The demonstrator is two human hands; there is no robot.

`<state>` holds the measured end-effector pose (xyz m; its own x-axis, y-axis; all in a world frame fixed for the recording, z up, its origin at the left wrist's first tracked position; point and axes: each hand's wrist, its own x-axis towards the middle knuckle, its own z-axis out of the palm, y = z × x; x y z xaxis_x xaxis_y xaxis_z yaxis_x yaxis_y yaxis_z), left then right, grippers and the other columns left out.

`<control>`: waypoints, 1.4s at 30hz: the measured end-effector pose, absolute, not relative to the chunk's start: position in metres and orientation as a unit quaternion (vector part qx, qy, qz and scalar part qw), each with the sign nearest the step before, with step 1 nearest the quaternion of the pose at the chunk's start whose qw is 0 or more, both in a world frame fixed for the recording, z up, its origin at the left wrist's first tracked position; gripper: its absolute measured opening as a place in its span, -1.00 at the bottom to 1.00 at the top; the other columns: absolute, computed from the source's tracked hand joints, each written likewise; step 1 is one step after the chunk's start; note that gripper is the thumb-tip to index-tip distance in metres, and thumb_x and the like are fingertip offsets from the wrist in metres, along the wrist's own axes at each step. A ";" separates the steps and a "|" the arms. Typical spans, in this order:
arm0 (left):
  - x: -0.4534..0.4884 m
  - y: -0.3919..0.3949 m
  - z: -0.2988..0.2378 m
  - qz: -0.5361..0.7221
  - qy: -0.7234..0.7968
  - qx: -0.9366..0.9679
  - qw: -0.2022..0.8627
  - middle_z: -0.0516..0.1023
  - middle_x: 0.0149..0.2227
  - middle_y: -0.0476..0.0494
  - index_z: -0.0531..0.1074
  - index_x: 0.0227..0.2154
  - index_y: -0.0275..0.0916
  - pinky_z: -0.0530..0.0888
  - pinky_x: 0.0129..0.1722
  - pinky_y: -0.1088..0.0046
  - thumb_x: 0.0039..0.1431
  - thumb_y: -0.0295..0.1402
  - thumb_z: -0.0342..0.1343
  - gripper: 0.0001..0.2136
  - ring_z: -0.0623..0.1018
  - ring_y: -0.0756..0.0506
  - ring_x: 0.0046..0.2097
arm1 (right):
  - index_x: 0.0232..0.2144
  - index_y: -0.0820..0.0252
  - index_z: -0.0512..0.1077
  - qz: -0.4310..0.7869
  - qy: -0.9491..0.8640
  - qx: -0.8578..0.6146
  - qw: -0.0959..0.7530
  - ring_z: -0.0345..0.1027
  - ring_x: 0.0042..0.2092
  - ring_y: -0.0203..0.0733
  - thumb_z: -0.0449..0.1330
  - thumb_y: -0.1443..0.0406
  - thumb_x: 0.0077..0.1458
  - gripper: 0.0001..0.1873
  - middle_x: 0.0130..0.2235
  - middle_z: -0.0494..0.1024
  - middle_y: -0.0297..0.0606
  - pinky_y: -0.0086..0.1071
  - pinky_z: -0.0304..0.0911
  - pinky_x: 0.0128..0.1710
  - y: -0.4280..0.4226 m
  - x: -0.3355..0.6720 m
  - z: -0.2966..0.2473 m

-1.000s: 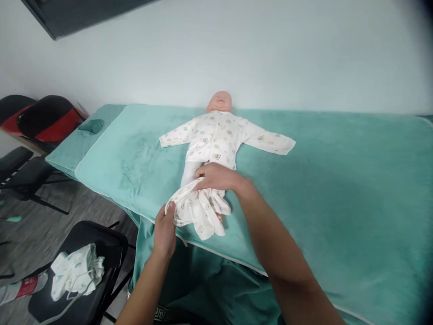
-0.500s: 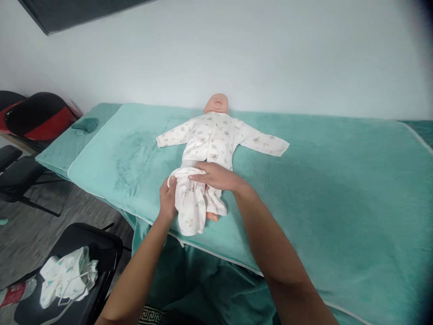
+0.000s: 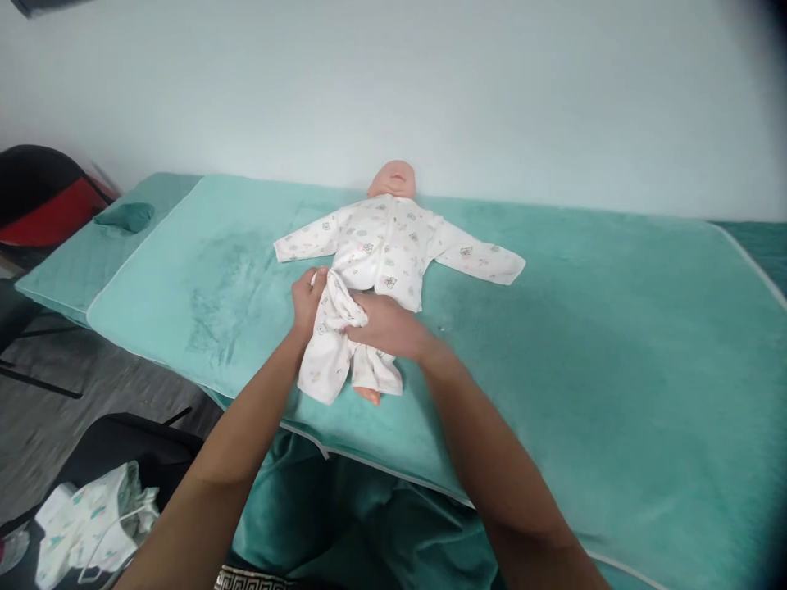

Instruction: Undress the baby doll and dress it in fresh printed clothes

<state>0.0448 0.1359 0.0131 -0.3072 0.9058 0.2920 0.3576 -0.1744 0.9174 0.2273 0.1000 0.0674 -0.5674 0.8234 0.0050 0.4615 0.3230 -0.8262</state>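
A baby doll lies on its back on a teal blanket, dressed in a white printed top with both sleeves spread out. White printed trousers cover its legs, and one bare foot shows at the lower end. My left hand grips the trousers' waistband at the doll's left hip. My right hand is closed on the bunched waistband over the doll's belly.
The blanket covers a table against a pale wall. A folded teal cloth lies at the table's far left end. A black chair at lower left bears crumpled white baby clothes. Black and red chairs stand at far left.
Both hands have drawn the trousers' waistband up the doll's legs, from near the feet to the hips. The view has shifted slightly rightward.
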 end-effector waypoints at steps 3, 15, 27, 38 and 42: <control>0.042 0.144 0.014 0.557 0.593 0.546 0.200 0.15 -0.57 0.06 0.13 -0.57 -0.17 0.15 -0.42 0.47 0.31 0.02 0.02 -0.55 0.18 0.01 -0.43 | -0.39 0.10 0.32 0.320 -0.772 -0.473 0.278 0.38 -0.18 -0.04 0.16 0.31 0.10 -0.95 -0.26 0.53 -0.23 -0.22 0.24 -0.15 0.100 0.215 0.058; 0.036 0.145 0.008 0.523 0.635 0.533 0.198 0.46 -0.41 -0.01 0.35 -0.36 -0.18 0.29 -0.25 0.45 0.34 -0.20 0.08 -0.80 0.43 -0.06 -0.32 | -0.39 0.06 0.18 0.307 -0.766 -0.509 0.245 0.37 -0.18 -0.02 0.15 0.21 0.23 -0.79 -0.27 0.49 -0.22 -0.23 0.17 -0.21 0.094 0.208 0.062; 0.038 0.003 -0.002 0.470 0.666 0.490 0.310 0.63 -0.23 -0.12 0.52 -0.19 -0.18 0.37 -0.18 0.37 0.29 -0.21 0.10 -0.80 0.54 -0.17 -0.20 | -0.34 0.06 0.23 0.359 -0.742 -0.490 0.283 0.40 -0.18 -0.04 0.12 0.14 0.22 -0.82 -0.25 0.51 -0.27 -0.24 0.18 -0.20 0.094 0.216 0.059; 0.033 0.066 -0.005 0.447 0.696 0.506 0.243 0.44 -0.41 -0.04 0.35 -0.37 -0.12 0.30 -0.25 0.34 0.08 -0.30 0.31 -0.79 0.43 -0.16 -0.34 | -0.31 0.06 0.23 0.443 -0.712 -0.416 0.351 0.33 -0.16 -0.11 0.13 0.11 0.23 -0.80 -0.24 0.45 -0.36 -0.26 0.22 -0.12 0.094 0.221 0.054; 0.032 0.084 -0.009 0.418 0.696 0.553 0.189 0.48 -0.33 -0.08 0.38 -0.26 -0.13 0.33 -0.26 0.33 0.09 -0.23 0.34 -0.74 0.47 -0.17 -0.30 | -0.32 0.08 0.26 0.437 -0.697 -0.438 0.362 0.33 -0.16 -0.11 0.17 0.11 0.20 -0.79 -0.24 0.46 -0.35 -0.27 0.21 -0.13 0.093 0.219 0.057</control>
<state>0.0316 0.0839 -0.0095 -0.3180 0.9270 0.1990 0.6117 0.0402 0.7901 0.2188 0.0935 0.0569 -0.3533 0.9275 0.1225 0.2945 0.2346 -0.9264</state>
